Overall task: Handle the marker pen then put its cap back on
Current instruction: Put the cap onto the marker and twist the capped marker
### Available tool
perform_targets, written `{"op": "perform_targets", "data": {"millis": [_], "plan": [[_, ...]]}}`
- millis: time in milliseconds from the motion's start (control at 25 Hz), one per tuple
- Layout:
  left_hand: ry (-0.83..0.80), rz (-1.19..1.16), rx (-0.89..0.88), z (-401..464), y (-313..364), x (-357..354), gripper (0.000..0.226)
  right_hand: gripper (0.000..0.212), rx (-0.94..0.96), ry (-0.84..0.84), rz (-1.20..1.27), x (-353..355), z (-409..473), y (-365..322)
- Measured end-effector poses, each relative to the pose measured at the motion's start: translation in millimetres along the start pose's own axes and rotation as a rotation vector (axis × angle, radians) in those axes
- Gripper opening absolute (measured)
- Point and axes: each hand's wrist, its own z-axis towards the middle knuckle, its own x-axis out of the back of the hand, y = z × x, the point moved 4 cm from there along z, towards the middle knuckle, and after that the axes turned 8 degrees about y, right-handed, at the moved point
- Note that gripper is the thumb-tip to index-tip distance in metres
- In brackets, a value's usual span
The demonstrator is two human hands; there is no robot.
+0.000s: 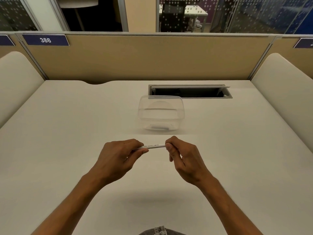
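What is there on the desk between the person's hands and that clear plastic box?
Nothing: the head view shows bare desk between the marker pen and the clear box.

Warm, dim-ish overhead light, even across the desk [67, 133]. Soft diffuse shadow under the forearms, no hard edges. Mild glare on the clear container [161, 112]. Wide-angle bowing at the frame edges; the background behind the glass is dark and slightly soft.

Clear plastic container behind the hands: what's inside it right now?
Through the wall of the clear plastic container, one small pale stick-like item lies on the bottom; glare blurs what it is. Both hands hold the marker pen outside it.
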Motion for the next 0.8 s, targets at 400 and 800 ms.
{"op": "perform_targets", "data": {"millis": [400, 800], "plan": [[0.164, 0.274, -0.249, 2, 11, 6, 0.028, 0.033, -0.218, -0.04, 0.258, -1, 8, -7], [0.206, 0.356, -0.359, 4, 15, 7, 0.027, 0.045, -0.492, -0.126, 0.533, -2, 12, -6]]}}
